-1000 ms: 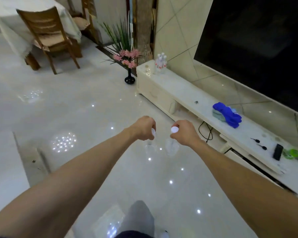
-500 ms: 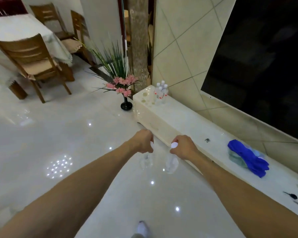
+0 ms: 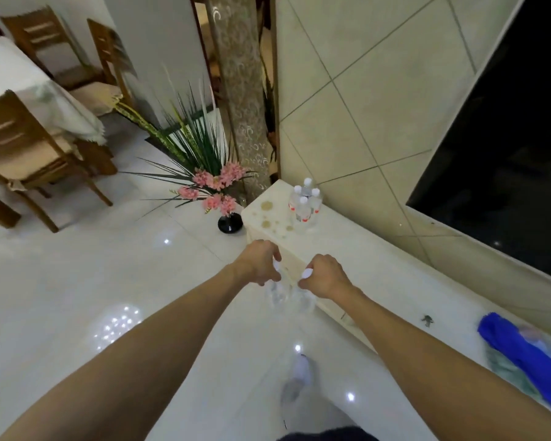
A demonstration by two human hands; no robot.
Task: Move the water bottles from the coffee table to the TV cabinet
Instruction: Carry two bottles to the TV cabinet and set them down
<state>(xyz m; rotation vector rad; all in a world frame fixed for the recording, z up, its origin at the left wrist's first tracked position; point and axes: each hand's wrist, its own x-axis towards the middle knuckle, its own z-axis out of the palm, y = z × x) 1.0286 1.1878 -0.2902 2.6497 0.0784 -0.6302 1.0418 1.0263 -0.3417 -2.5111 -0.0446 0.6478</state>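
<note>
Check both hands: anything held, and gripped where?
Each holds a clear water bottle by the neck, just under the white cap: left hand on the left bottle, right hand on the right bottle.

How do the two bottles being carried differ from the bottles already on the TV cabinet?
The carried bottles hang by their necks from the left hand and right hand, over the floor. The cabinet bottles stand upright, clustered at the TV cabinet's far end. All are clear with white caps.
</note>
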